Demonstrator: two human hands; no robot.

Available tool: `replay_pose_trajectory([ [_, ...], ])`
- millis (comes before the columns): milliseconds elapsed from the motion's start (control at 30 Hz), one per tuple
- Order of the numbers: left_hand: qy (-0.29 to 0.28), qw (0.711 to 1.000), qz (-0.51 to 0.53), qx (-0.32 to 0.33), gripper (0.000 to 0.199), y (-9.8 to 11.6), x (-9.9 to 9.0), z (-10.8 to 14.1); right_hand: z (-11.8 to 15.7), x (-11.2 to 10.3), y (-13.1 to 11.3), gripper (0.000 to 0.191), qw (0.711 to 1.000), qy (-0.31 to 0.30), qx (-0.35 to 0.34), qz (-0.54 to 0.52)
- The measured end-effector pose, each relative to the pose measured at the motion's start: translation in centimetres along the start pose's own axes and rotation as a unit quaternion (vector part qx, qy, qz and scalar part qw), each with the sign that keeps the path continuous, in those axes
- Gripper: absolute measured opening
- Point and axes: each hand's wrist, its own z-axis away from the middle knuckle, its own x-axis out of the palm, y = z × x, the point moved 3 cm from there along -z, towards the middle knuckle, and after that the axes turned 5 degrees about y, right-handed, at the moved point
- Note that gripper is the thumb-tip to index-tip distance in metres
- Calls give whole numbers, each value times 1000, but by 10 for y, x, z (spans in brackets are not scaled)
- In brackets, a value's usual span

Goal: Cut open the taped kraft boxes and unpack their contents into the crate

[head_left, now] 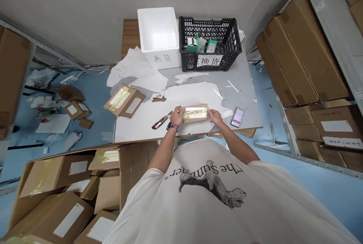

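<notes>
A small brown cardboard box (195, 114) with a white label and yellowish tape lies between my hands at the front of the table. My left hand (178, 115) grips its left end, fingers closed on the edge. At the right end, my right hand (214, 116) pinches the box's corner. A red and black utility knife (162, 120) rests on the white sheet just left of my left wrist. To the right of my right hand lies a phone (237, 117) with its screen lit.
A taped carton (124, 101) sits at the table's left. Behind stand a white foam bin (163, 59) and a black crate (211, 53) holding small green boxes. A large carton full of parcels (138, 160) is at front left; shelved boxes (300, 55) are right.
</notes>
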Motion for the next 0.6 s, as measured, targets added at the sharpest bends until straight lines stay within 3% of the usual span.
replay_pose_trajectory([
  [100,21,1000,-5,-1,35,4,4,0,-13,-7,-5,60,997,-17,-39,63],
  [200,48,998,21,28,35,6,3,7,-20,-9,-11,64,994,4,-81,75],
  [333,70,996,30,43,33,-8,0,22,-12,-4,5,41,998,23,-54,34],
  [467,-31,999,4,-9,52,-33,8,26,1,8,30,63,1000,1,-11,0],
  [533,-68,998,15,-2,48,-38,13,25,3,12,33,60,999,2,-32,-7],
  [600,-63,996,57,30,46,-40,15,24,2,11,31,51,998,7,-54,-38],
])
